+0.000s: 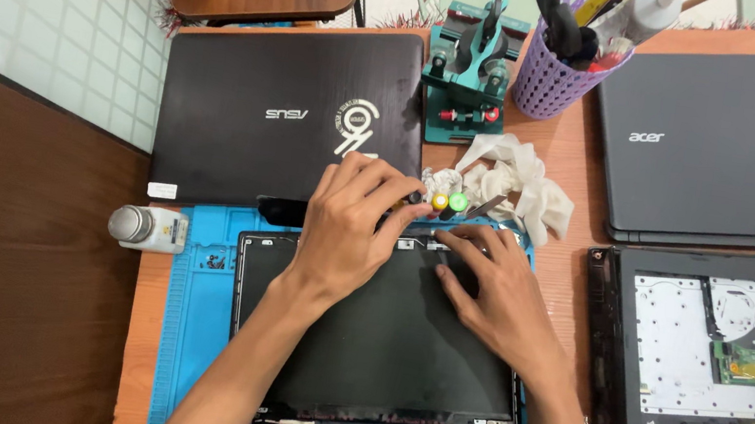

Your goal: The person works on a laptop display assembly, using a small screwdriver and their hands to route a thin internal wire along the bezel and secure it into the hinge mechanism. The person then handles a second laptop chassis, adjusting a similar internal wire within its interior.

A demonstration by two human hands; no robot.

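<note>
The screen panel (389, 342) under both hands is smooth and dark, faintly glossy, in a thin black plastic frame. It lies on a blue mat (193, 334) that looks like matt rubber. The closed laptop (282, 120) behind has a brushed, fine-lined black lid with a soft sheen; the other closed laptop (732, 144) is plain matt grey plastic. The rag (520, 178) is crumpled white cloth. The tabletop (581, 162) is smooth reddish wood. The cup (548, 83) is perforated purple plastic. The small bottle (149, 227) has a shiny metallic cap.
</note>
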